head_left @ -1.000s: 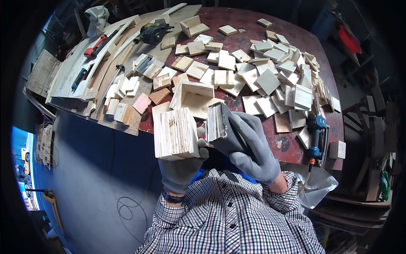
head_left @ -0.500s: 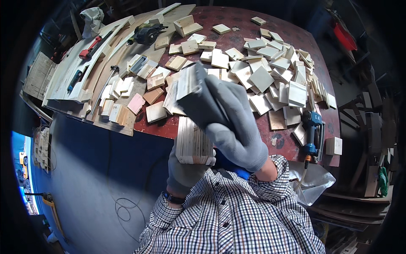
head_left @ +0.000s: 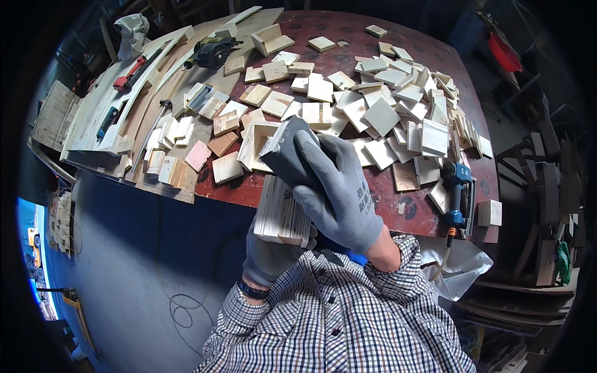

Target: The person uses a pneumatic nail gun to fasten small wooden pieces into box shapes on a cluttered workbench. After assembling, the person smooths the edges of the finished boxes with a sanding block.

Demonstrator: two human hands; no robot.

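Observation:
My right hand [head_left: 342, 199], in a grey work glove, is closed around a wooden block wrapped in dark grey sandpaper [head_left: 287, 152]. Its pale wood shows at the left end. Just below it, my left hand [head_left: 267, 256], also gloved, grips a small wooden box [head_left: 281, 214] from beneath and the side. Fine stripes run along the face turned up to me, and the sanding block sits over its far end; whether they touch I cannot tell. Most of the left fingers are hidden by the wood. Behind the sanding block, another small open-topped wooden box [head_left: 254, 149] rests at the table's edge.
Square wood pieces [head_left: 381, 116] lie heaped across the red table [head_left: 311, 28]. A blue air nailer [head_left: 458, 193] with a hose stands at the right edge beside a wooden block [head_left: 490, 213]. On the left are a hammer [head_left: 163, 107], a red tool [head_left: 129, 74] and a dark green power tool [head_left: 214, 51].
My right hand has brought the sanding block down and toward me, at a changed tilt. The open box behind it shows more now. My left hand still holds its box, shifted only slightly.

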